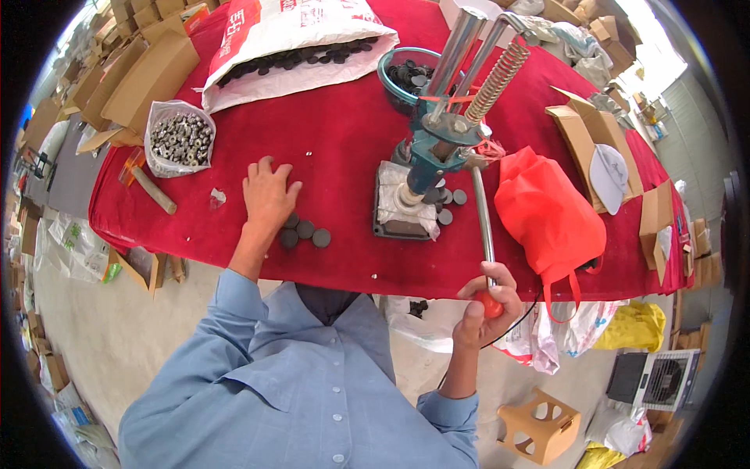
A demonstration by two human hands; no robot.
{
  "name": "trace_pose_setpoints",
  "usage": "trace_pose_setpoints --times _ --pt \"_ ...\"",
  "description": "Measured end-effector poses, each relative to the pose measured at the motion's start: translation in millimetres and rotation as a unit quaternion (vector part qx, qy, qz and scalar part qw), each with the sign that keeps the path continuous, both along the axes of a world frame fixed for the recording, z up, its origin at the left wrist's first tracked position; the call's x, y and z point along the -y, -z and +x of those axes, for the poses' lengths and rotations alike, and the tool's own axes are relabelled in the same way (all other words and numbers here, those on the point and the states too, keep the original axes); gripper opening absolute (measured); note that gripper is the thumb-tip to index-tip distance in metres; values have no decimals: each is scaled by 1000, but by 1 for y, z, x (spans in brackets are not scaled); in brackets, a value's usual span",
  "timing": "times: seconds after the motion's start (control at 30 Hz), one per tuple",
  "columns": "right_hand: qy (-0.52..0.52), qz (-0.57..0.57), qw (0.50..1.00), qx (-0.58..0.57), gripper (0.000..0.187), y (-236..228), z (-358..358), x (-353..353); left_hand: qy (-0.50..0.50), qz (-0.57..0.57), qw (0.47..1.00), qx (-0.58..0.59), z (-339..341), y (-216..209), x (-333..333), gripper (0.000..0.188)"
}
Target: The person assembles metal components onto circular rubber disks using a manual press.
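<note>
My left hand (269, 192) rests on the red tablecloth (336, 148) with its fingers spread. Beside its wrist lie several round black discs (320, 238). My right hand (491, 306) is wrapped round the red ball knob at the end of the metal lever (483, 215) of a hand press. This dark green press (434, 152) has a tall coil spring (500, 78) and a base plate (384, 227) partly covered by clear plastic. More discs (445, 216) lie at the right of the base. What is under the press's ram cannot be made out.
A white sack (293, 82) of black discs lies at the back left, with a teal bowl (382, 69) of black parts beside it. Left are a bag of small metal parts (211, 144) and a hammer (156, 191). A red bag (547, 219) and cardboard box (574, 133) stand right.
</note>
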State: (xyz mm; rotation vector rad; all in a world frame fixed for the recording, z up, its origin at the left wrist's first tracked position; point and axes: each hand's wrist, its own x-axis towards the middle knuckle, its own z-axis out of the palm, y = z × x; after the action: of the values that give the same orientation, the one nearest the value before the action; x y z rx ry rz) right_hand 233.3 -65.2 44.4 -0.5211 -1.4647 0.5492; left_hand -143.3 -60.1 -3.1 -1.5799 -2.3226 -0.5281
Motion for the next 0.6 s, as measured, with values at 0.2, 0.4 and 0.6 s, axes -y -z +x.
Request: trace_pose_setpoints --times 0.2,0.4,0.6 --pt "-23 45 999 8 25 -49 -6 -31 35 -12 996 81 -22 21 -1 39" --pt "2 -67 998 9 17 -143 -28 -66 197 46 932 302 69 -9 -18 53" --pt "0 -112 992 61 13 -179 -37 -96 276 72 897 337 142 -16 -54 64"
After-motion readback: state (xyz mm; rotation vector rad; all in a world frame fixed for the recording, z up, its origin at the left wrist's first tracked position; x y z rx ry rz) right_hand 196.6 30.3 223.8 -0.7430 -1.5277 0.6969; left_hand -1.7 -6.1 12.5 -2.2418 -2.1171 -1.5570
